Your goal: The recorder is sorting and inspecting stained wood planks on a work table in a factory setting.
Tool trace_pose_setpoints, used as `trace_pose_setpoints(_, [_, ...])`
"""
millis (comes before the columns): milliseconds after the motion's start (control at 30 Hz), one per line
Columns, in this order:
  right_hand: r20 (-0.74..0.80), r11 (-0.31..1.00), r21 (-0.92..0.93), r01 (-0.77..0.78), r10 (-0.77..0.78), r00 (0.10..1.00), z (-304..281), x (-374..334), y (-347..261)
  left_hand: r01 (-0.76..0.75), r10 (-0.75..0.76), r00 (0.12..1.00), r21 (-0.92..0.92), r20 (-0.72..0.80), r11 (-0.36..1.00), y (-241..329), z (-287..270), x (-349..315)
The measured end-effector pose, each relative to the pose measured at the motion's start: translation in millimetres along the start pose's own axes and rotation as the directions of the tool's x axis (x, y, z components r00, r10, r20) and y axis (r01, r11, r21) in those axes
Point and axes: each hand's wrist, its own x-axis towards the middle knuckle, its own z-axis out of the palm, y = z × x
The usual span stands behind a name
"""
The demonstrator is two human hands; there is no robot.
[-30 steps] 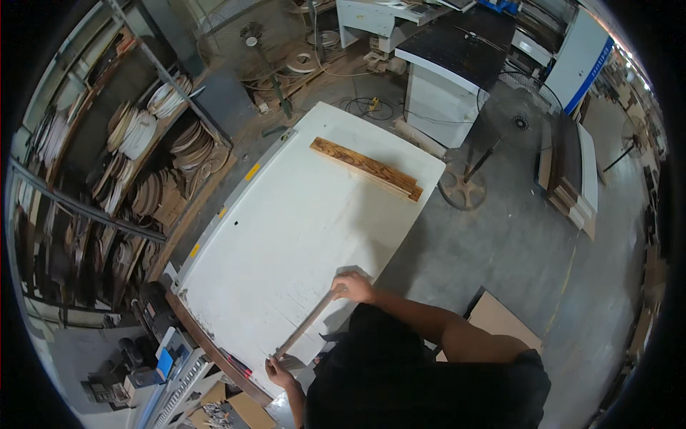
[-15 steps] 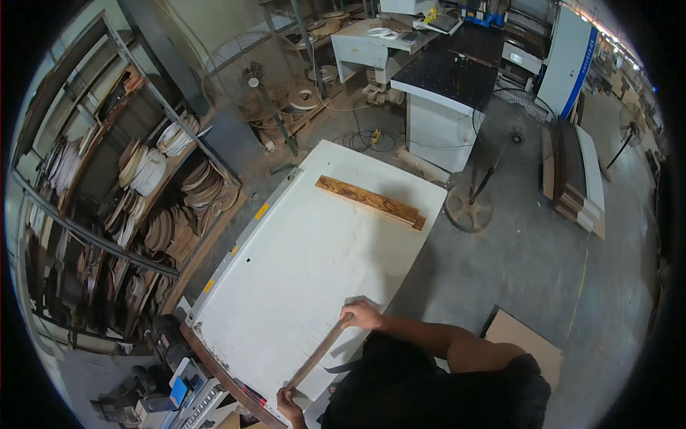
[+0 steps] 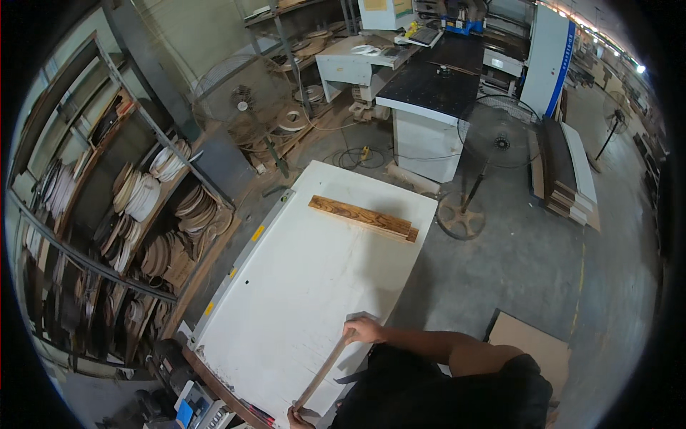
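Observation:
A narrow wooden strip (image 3: 321, 375) lies along the near edge of a large white table (image 3: 300, 286). My right hand (image 3: 363, 329) grips the strip's far end. Down at the frame's lower edge, my left hand (image 3: 299, 417) holds the near end and is partly cut off. At the table's far end rests a stack of brown wooden planks (image 3: 364, 218), well away from both hands.
Metal shelving (image 3: 136, 214) with coils of edge banding runs along the left. Two standing fans (image 3: 479, 164) stand beyond the table, near a black-topped machine (image 3: 436, 93). Stacked boards (image 3: 564, 171) lie on the concrete floor at right; a brown board (image 3: 529, 343) lies by my body.
The view has shifted so the table sits lower and larger in the frame. Both hands keep their hold on the strip at the table's near edge.

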Motion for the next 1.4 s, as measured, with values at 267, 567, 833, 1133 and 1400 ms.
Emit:
trace_pose_setpoints(267, [-0.022, 1.0, 0.029, 0.003, -0.003, 1.0, 3, -1, 4, 0.037, -0.016, 0.991, -0.162, 0.13, 0.986, 3, -8, 2])
trace_pose_setpoints(567, [0.052, 0.994, 0.103, 0.023, -0.029, 0.998, 2, -2, 6, -0.167, 0.158, 0.982, 0.077, 0.104, 0.983, -2, -30, -13])
trace_pose_setpoints(833, [-0.053, 1.0, -0.025, 0.004, -0.006, 0.999, -18, -10, 14, 0.121, -0.065, 0.992, 0.655, -0.109, 0.746, 38, -54, -21])
trace_pose_setpoints(1133, [-0.129, 0.74, -0.526, -0.419, 0.417, 0.9, -49, -28, 0, 0.107, 0.089, 0.977, 0.807, -0.193, 0.581, 19, -119, -23])
trace_pose_setpoints(1400, [-0.115, 0.681, -0.588, -0.437, 0.464, 0.878, -42, -18, -4, 0.128, -0.033, 0.99, 0.77, -0.138, 0.625, 13, -136, -2])
